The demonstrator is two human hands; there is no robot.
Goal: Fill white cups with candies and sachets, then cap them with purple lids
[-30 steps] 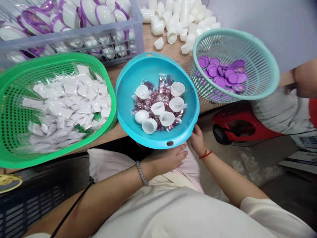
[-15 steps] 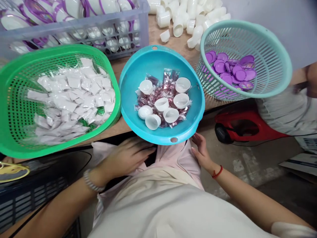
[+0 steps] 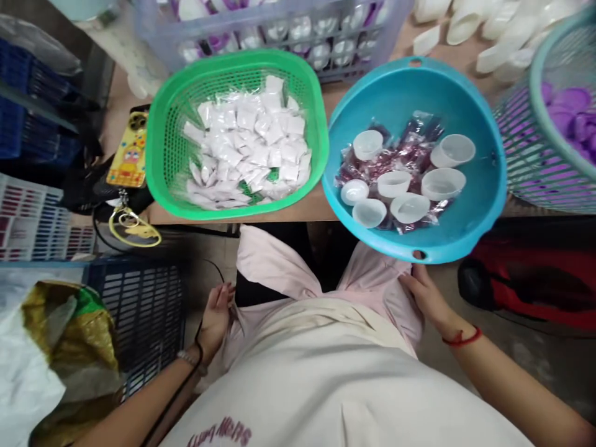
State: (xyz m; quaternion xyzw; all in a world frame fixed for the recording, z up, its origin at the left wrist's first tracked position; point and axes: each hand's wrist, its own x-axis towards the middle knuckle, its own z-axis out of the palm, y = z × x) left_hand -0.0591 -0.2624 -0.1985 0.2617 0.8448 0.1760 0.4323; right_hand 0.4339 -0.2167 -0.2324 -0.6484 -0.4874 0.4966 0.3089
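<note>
My left hand (image 3: 216, 316) hangs low beside my left thigh, its fingers curled in at the edge of the pink cloth (image 3: 270, 261) over my lap. What it holds, if anything, is hidden; a black cable passes over that wrist. My right hand (image 3: 426, 295) is at my other thigh, just below the blue basin (image 3: 335, 186), thumb and fingers closed on the side of the pink cloth. Its fingertips are partly covered. In the basin, several small white cups (image 3: 408, 208) lie on clear packets with dark reddish contents (image 3: 400, 155).
A green basket (image 3: 156, 143) holds white packets (image 3: 246, 133). Behind it stands a pale purple crate (image 3: 261, 25) of white and purple pieces. White fittings (image 3: 505, 59) and a basket (image 3: 535, 105) of purple discs are at right, a phone (image 3: 128, 155) at left.
My left hand has moved away from the front of my lap, out to the left thigh. My right hand stays beside the right thigh. The view has swung left, showing the phone and floor crates.
</note>
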